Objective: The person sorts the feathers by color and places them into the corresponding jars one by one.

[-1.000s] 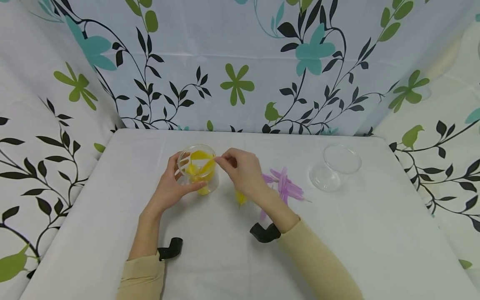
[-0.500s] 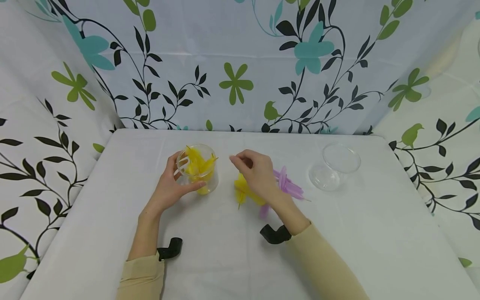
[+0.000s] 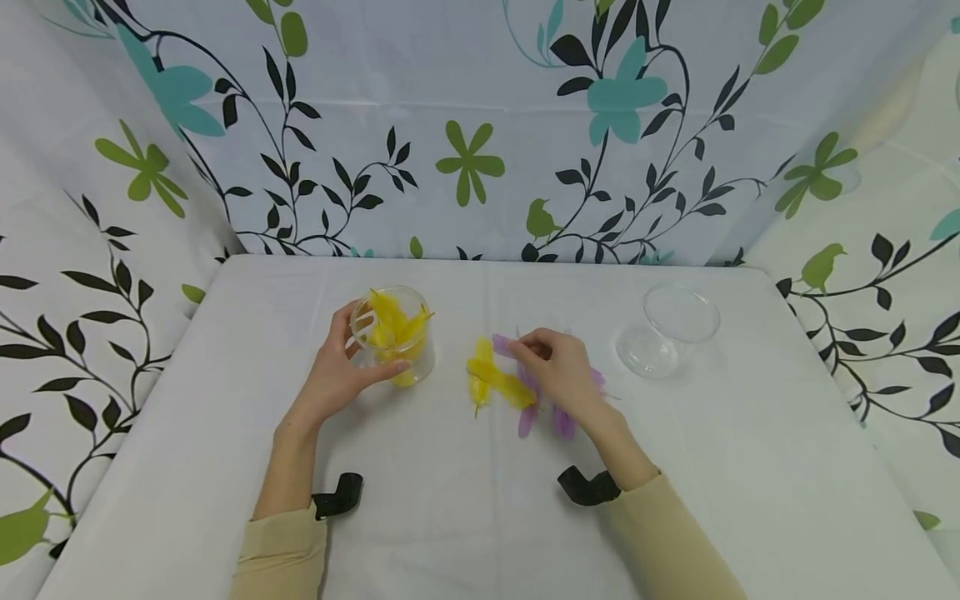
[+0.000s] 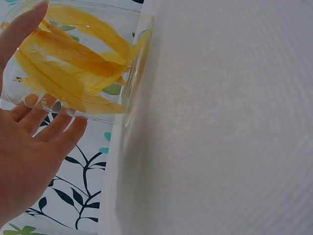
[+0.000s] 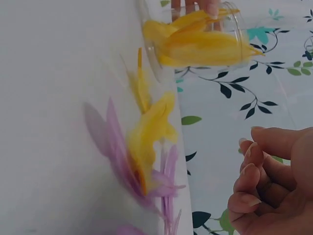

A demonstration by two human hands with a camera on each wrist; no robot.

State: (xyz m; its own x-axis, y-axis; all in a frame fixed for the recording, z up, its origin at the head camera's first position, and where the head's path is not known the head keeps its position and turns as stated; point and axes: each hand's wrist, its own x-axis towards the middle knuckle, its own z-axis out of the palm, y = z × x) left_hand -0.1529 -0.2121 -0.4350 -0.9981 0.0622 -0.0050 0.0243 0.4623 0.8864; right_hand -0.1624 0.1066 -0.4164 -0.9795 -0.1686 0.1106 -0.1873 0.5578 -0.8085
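floral cloth (image 3: 471,162) hangs round the back and sides of a white table (image 3: 420,517), which makes the see-through stuff a bit hard to pick out. left hand (image 3: 337,375) has its fingers and thumb wrapped round a clear jar (image 3: 426,354) standing upright on the table, with yellow feathers (image 3: 393,327) inside and some tips poking past the rim. right hand (image 3: 564,375) is over the purple feathers (image 3: 528,421), fingers loosely curled, thumb near the index finger, and i can't see anything in its grip. just left of the purple pile, 2 loose yellow feathers (image 3: 498,381) lie crossed, overlapping it a little. a 2nd clear jar (image 3: 663,335) is off to the right.

handling-wise, i'd guess the feathers weigh next to nothing: soft, bendy vanes on a stiffer quill. pinch them lightly at the quill end, since grabbing the fluffy bit would probably crumple it, and 1 could easily drag another along. jar looks rigid and slick, probably light too, can't tell if glass or plastic. round the wall is the right hold imo, leaves the mouth clear.
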